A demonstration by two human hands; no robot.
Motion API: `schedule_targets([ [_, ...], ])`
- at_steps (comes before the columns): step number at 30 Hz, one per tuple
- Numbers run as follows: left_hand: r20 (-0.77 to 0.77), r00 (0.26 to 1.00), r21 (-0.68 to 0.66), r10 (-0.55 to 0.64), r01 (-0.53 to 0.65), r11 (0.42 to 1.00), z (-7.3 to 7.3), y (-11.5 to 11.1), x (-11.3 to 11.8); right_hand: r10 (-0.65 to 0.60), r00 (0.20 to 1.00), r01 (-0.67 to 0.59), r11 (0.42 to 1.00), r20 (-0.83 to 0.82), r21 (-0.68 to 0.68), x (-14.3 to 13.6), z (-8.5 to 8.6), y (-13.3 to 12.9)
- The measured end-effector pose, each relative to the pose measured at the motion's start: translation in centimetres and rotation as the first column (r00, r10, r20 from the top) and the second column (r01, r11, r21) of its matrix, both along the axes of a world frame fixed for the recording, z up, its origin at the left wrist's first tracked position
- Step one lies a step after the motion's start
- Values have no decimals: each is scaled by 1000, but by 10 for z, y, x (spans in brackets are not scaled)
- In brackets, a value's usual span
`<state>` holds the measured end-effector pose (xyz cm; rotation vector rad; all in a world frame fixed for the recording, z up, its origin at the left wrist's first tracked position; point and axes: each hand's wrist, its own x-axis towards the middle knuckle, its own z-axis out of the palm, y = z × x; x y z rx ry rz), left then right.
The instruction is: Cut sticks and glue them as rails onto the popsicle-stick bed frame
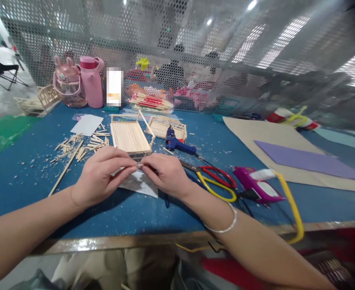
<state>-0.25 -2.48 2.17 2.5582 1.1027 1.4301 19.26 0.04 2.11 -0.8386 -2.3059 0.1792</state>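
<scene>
My left hand [106, 171] and my right hand [165, 171] meet fingertip to fingertip over the table. Both are closed in a pinch on a tiny pale piece [139, 165], mostly covered by the fingers; its exact kind is unclear. Just beyond them stands a small frame of thin wooden sticks [130, 136], with a slatted flat base and a raised end. Beneath the hands lies a white sheet of paper [144, 185]. Short cut sticks [94, 143] are heaped beyond my left hand, and one long stick [65, 169] lies beside it. A blue glue gun [180, 146] rests beyond my right hand.
Scissors with red and yellow handles [216, 183] lie right of my right hand, beside a purple power strip [257, 185] with a yellow cable. Pink bottles [92, 82], a second stick model [168, 128] and bundled sticks [151, 102] stand farther back. Purple foam sheet [310, 161] lies right.
</scene>
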Motion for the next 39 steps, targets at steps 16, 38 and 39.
schedule_targets([
  [16, -407, 896, -571, -175, -100, 815, -14, 11, 8, 328, 944, -265, 803, 25, -533, -1, -1, 10],
  [38, -378, 915, -545, -139, -99, 833, -17, 16, 4, 309, 951, -274, 866, 17, -420, -4, -15, 12],
  [39, -376, 915, -547, -143, -94, 832, -17, 16, 5, 321, 947, -288, 864, 10, -414, -4, -15, 12],
])
